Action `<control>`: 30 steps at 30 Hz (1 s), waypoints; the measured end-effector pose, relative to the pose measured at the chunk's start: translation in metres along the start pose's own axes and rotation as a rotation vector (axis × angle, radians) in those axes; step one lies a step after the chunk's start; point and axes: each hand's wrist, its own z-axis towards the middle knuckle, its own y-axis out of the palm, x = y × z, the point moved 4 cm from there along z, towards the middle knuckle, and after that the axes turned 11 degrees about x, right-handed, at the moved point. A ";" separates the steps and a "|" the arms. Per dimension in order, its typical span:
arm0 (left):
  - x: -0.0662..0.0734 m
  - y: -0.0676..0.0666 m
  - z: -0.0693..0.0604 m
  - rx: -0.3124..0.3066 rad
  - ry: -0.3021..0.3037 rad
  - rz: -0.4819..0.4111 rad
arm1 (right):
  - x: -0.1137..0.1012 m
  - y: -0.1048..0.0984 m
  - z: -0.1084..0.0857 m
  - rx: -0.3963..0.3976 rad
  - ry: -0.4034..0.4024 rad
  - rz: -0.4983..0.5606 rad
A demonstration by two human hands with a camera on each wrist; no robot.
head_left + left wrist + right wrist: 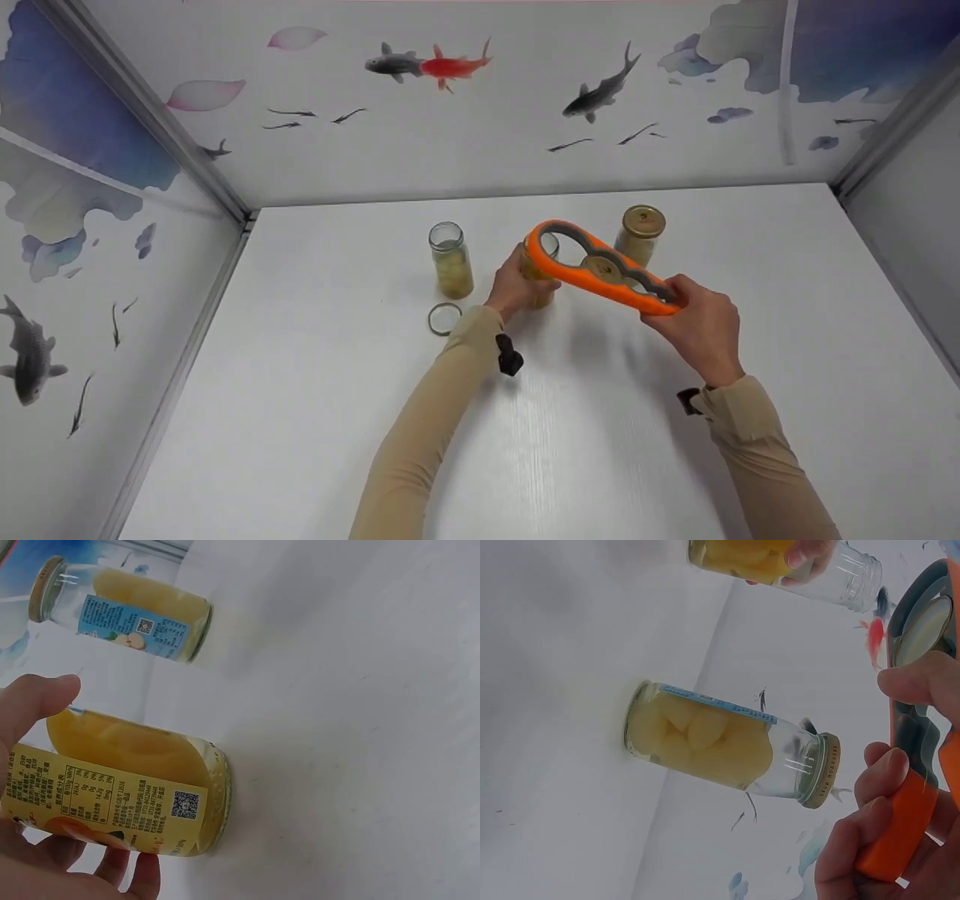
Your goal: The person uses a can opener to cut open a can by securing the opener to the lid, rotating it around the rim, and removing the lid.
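Observation:
My left hand [517, 286] grips a glass jar of yellow fruit [142, 765] with a yellow label, upright with its mouth uncovered in the right wrist view. In my right hand [697, 326] is an orange and grey jar opener [577, 279], held by its narrower end; its wide loop hangs by the jar's mouth in the head view. A gold lid [602, 268] sits within the opener, its pale inner side [922, 634] facing the right wrist camera. Behind the opener stands a capped jar of pale fruit [697, 735] with a blue label.
To the left stands an uncapped jar of pale fruit [453, 271]. In front of it lies a thin-rimmed round piece [445, 319], lid or ring, I cannot tell. The white table [300, 420] meets a printed wall [510, 150] at the back and another on the left.

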 end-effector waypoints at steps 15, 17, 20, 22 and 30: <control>0.006 -0.005 0.011 0.051 0.115 0.116 | -0.001 0.003 -0.010 -0.033 0.028 0.011; 0.006 -0.005 0.012 0.076 0.143 0.148 | -0.002 0.002 -0.012 -0.040 0.030 0.006; 0.006 -0.004 0.012 0.106 0.125 0.167 | -0.003 0.001 -0.013 -0.042 0.026 0.001; 0.004 -0.003 0.012 0.113 0.081 0.165 | -0.003 0.000 -0.014 -0.040 0.021 0.001; -0.001 -0.008 0.000 0.080 -0.060 0.133 | -0.002 0.001 -0.020 -0.019 -0.002 0.014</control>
